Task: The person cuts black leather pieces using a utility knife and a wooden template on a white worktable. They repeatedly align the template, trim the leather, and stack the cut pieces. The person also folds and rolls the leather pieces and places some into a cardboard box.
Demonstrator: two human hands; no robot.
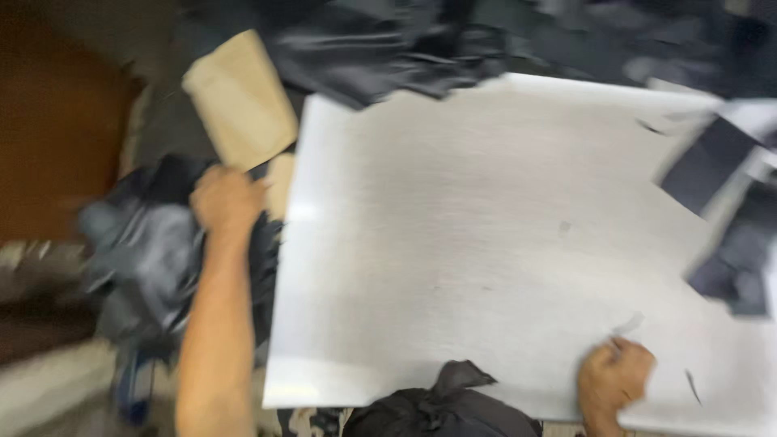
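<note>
At the bottom middle of the frame, nearest the camera, a knotted bundle of black fabric (441, 405) overlaps the near edge of a large white table top (486, 226).

Just to its right, at the lower right, the right hand (613, 379) rests on the white surface near that edge. Its fingers are curled in toward a fist. Motion blur hides whether they pinch anything, though a small dark scrap (627, 325) lies on the table just beyond the knuckles.

On the left side, the bare left forearm runs up from the bottom edge to the left hand (227, 202), which sits just off the table's left edge. The hand is closed down onto a heap of dark grey and black cloth (154, 251) piled beside the table, apparently gripping it. The blur leaves the exact hold unclear.

Just above that hand, in the upper left of the frame, a tan piece of stiff cloth or paper (241, 101) lies tilted, its lower end touching the hand's area.

Further off, along the top of the frame, more black fabric (388, 48) drapes over the table's far corner. At the right edge, dark cut pieces (711, 162) lie on the table, well apart from both hands.
</note>
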